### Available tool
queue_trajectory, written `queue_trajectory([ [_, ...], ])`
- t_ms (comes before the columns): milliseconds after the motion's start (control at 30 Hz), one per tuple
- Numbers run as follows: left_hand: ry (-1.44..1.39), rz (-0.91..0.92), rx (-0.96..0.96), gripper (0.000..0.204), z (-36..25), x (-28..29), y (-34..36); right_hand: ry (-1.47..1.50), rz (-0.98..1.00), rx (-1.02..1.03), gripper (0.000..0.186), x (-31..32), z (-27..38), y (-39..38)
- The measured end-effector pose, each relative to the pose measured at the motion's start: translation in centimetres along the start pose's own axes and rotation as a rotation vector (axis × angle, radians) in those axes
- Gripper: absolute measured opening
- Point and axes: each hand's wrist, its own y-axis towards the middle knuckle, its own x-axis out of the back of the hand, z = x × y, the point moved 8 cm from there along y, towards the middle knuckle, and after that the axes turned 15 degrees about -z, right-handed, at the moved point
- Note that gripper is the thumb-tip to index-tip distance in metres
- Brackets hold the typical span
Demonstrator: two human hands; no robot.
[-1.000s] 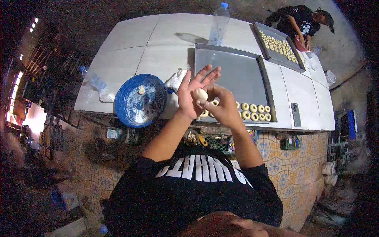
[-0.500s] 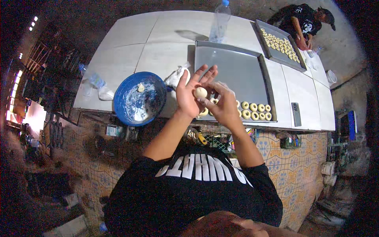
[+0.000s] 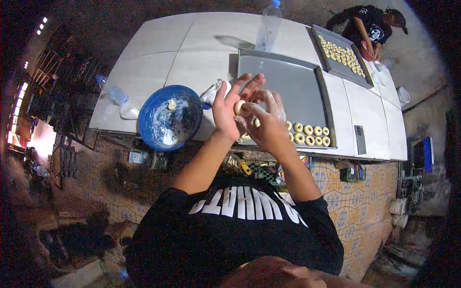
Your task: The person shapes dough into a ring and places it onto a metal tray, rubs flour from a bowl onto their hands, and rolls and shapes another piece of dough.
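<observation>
A small round piece of pale dough [image 3: 240, 108] rests against the palm of my left hand [image 3: 226, 113], whose fingers stretch outward. My right hand [image 3: 269, 122], dusted with flour, reaches across with its index finger pressing into the dough and the thumb below it. Partly under the right hand, dough rings [image 3: 308, 129] sit in rows along the near edge of a large grey metal tray [image 3: 273, 72]. To the left stands a blue bowl [image 3: 188, 129] with white flour inside and a small dough lump [image 3: 171, 104] on it.
A white plastic bag [image 3: 211, 91] lies between bowl and tray. Clear bottles stand at the far edge [image 3: 270, 29] and lie at the left [image 3: 115, 93]. A phone [image 3: 360, 139] is at the right. Beyond, a person [image 3: 372, 31] works by a second tray [image 3: 338, 55] of dough rings.
My right fingers have moved onto the dough, the index finger now pressing into its middle. The left hand has shifted slightly left. Across the table, the person's hands now hold something reddish.
</observation>
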Motion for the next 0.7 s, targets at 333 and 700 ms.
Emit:
queue_trajectory([
  [333,-0.019,0.006,0.041,0.076,-0.3,0.0,0.5,0.013,0.161,0.171,0.046,0.3,0.9,1.2],
  [700,-0.121,0.020,0.153,0.085,0.1,1.2,0.5,-0.055,0.247,0.236,0.051,0.7,1.3,1.9],
])
